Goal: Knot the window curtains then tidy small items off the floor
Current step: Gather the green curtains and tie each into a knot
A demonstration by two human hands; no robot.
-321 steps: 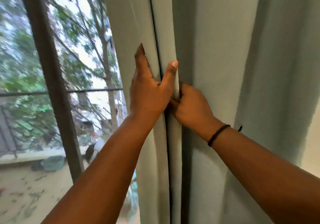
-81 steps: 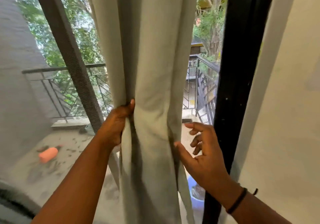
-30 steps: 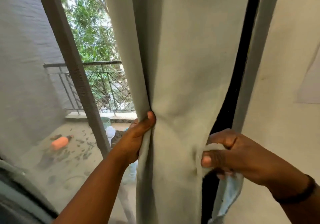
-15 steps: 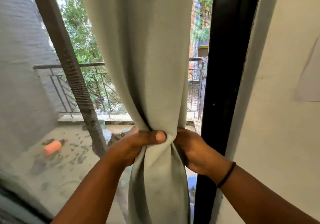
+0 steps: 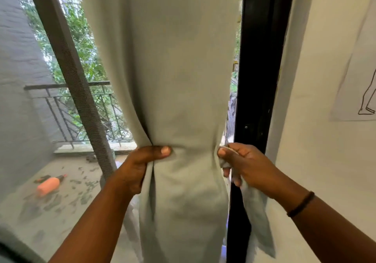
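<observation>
Head view: the pale green curtain [image 5: 173, 79] hangs down the middle of the window, gathered in at waist height where both hands take hold of it. Behind it on the right stands the black window frame [image 5: 262, 59], with a white wall [image 5: 325, 161] beyond it that carries a paper drawing [image 5: 360, 79]. On the left a grey mullion [image 5: 71, 75] slants across the glass, and outside lie a balcony railing [image 5: 67, 104] and an orange bottle [image 5: 48, 185] on the balcony floor. Both forearms reach up from the lower edge. The left hand [image 5: 140, 165] wraps the curtain's left edge, thumb pressed flat across the front of the cloth, its grip curled round the fold. The right hand [image 5: 246, 165] pinches the curtain's right edge between thumb and curled fingers, and a strip of cloth trails down below it. A dark band [image 5: 301, 203] circles the right wrist.
</observation>
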